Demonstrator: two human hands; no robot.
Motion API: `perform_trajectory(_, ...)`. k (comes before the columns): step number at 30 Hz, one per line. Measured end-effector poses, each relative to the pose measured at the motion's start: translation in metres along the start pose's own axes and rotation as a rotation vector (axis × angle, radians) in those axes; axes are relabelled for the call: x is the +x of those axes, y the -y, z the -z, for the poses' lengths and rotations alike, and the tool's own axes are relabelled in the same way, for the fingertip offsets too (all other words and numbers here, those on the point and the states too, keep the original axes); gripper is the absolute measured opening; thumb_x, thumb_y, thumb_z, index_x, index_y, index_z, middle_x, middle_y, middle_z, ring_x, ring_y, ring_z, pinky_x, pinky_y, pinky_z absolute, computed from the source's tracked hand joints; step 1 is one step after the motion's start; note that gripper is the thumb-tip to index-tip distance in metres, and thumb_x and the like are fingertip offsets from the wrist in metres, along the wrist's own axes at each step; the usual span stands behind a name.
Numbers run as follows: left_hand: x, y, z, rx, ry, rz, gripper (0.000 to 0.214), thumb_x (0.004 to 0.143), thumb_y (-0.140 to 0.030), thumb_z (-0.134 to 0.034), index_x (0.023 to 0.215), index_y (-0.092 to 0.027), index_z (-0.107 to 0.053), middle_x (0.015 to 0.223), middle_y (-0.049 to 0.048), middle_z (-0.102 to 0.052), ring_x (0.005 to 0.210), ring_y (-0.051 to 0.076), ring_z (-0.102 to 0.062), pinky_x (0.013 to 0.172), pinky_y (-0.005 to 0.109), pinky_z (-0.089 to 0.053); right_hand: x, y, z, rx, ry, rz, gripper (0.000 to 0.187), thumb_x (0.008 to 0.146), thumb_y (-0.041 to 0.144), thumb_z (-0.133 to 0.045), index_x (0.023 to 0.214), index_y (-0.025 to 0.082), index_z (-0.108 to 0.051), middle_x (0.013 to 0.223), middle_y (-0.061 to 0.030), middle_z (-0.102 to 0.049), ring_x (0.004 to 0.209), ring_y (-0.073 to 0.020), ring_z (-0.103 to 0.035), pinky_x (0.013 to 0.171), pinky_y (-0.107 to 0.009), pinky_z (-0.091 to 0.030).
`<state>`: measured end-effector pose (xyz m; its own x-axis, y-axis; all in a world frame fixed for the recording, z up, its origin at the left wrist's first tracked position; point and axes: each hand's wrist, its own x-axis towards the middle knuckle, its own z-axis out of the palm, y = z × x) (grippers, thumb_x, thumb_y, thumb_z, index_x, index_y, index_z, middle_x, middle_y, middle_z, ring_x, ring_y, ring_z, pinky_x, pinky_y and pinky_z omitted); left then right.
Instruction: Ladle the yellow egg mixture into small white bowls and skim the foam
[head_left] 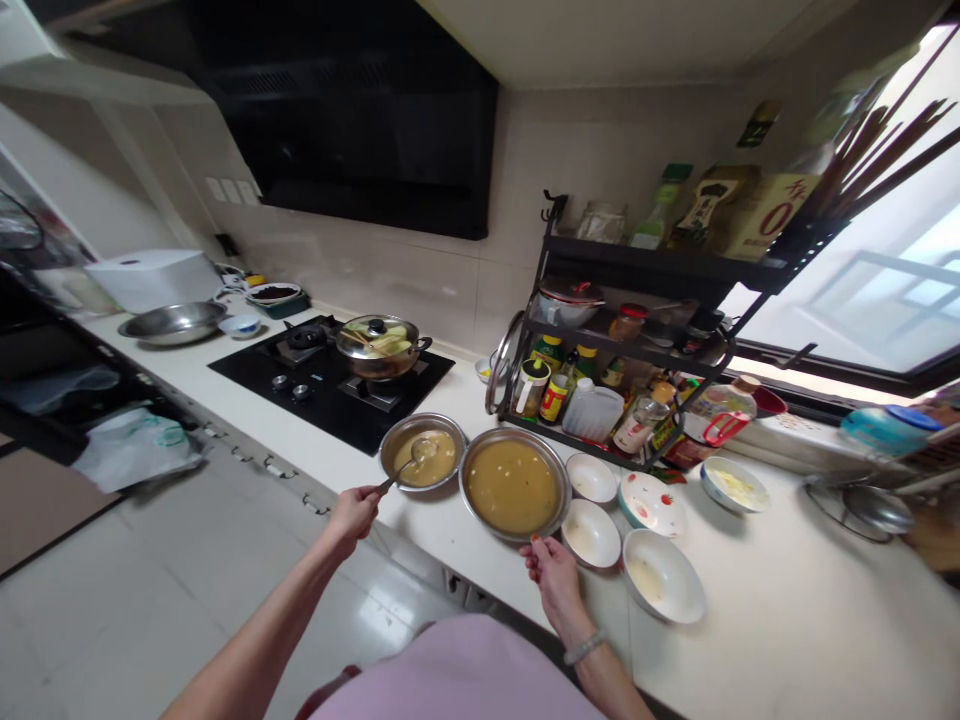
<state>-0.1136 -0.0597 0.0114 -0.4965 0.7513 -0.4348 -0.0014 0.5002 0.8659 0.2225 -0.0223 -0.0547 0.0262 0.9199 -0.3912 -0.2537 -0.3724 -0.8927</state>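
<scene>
My left hand (352, 512) is closed on the handle of a metal ladle (411, 460). The ladle's bowl hangs over a small steel bowl (390, 441) of yellow-brown liquid. My right hand (551, 570) rests with curled fingers on the counter edge, touching the near rim of a larger steel bowl (469, 500) filled with the same liquid. Nothing shows in the right hand. Both bowls sit side by side on the white counter (787, 620).
Several empty white bowls (664, 575) lie right of the big bowl. A lidded pot (379, 345) sits on the black hob (330, 395) behind. A black rack (637, 340) of bottles and jars stands by the wall. A steel basin (172, 322) lies far left.
</scene>
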Motion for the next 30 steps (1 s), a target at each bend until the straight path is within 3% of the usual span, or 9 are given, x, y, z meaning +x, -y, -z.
perform_trajectory(5, -0.012, -0.010, 0.003, -0.279, 0.046, 0.084, 0.026, 0.066, -0.030, -0.066, 0.084, -0.012, -0.059, 0.037, -0.0129, -0.029, 0.033, 0.003, -0.017, 0.040, 0.020, -0.008, 0.001, -0.001, 0.001, -0.008, -0.006, -0.001, 0.042, 0.053, 0.052, -0.080, 0.057, 0.019, -0.055, 0.056, -0.0036, -0.064, 0.046, -0.0103, -0.048, 0.042, -0.022, -0.032)
perform_trajectory(18, -0.044, -0.032, 0.005, -0.378, 0.129, 0.163, 0.021, 0.066, -0.021, -0.061, 0.085, -0.013, -0.057, 0.039, -0.0129, -0.028, 0.033, 0.002, -0.015, 0.040, 0.019, -0.005, 0.002, -0.002, 0.001, -0.007, -0.009, 0.000, 0.043, 0.051, 0.053, -0.081, 0.056, 0.019, -0.056, 0.055, -0.0041, -0.064, 0.046, -0.0099, -0.047, 0.042, -0.021, -0.032)
perform_trajectory(25, -0.071, -0.042, -0.018, -0.300, 0.274, 0.114, 0.031, 0.065, -0.030, -0.065, 0.090, -0.014, -0.057, 0.040, -0.0137, -0.026, 0.036, 0.003, -0.013, 0.040, 0.020, -0.005, 0.001, 0.000, 0.001, -0.003, 0.000, -0.003, 0.041, 0.053, 0.052, -0.080, 0.057, 0.019, -0.057, 0.057, -0.0048, -0.064, 0.047, -0.0107, -0.048, 0.042, -0.021, -0.033)
perform_trajectory(28, -0.079, -0.040, -0.035, -0.164, 0.315, 0.071, 0.036, 0.069, -0.036, -0.061, 0.096, -0.013, -0.059, 0.041, -0.0134, -0.025, 0.036, 0.005, -0.014, 0.039, 0.020, -0.008, 0.000, 0.000, 0.000, 0.003, -0.005, -0.006, 0.041, 0.052, 0.051, -0.080, 0.057, 0.018, -0.056, 0.057, -0.0047, -0.064, 0.047, -0.0104, -0.048, 0.042, -0.021, -0.032)
perform_trajectory(30, -0.082, -0.035, -0.045, -0.006, 0.308, -0.032, 0.034, 0.074, -0.036, -0.056, 0.097, -0.012, -0.062, 0.042, -0.0107, -0.030, 0.036, 0.006, -0.020, 0.040, 0.021, -0.015, 0.000, 0.000, 0.000, 0.002, -0.007, -0.010, 0.040, 0.052, 0.051, -0.080, 0.057, 0.018, -0.057, 0.057, -0.0048, -0.064, 0.047, -0.0103, -0.048, 0.042, -0.021, -0.032)
